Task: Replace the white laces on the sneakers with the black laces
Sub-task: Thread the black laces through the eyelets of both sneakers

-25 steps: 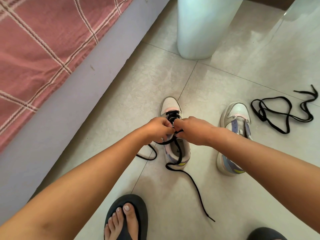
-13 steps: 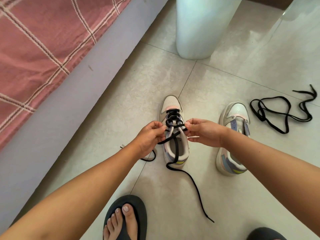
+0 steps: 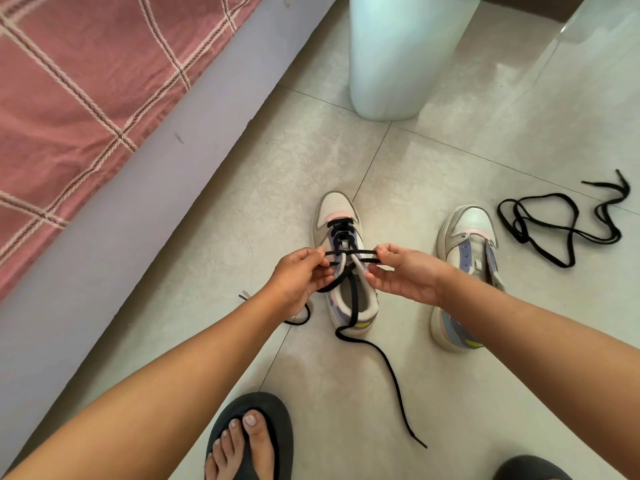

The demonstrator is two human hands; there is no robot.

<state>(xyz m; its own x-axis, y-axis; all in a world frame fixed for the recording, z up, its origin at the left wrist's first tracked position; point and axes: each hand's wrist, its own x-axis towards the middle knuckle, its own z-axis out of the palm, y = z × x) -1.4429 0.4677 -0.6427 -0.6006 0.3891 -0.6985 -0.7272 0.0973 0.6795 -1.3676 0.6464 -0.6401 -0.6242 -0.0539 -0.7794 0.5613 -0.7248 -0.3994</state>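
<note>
- I see bright, soft, even daylight; the floor tiles (image 3: 450,393) show a pale sheen at upper right.
- Shadows stay faint and short.
- Wide-angle bending curves the bed edge (image 3: 138,216); focus is sharp throughout.

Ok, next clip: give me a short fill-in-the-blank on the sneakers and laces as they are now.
1. Both hands, left hand and right hand, pinch the ____ lace on the left sneaker.
2. The right sneaker has ____ lace threaded in it.
3. The spare black lace lies on the floor to the ____ of the right sneaker.

Missing words: black; no; right
</note>
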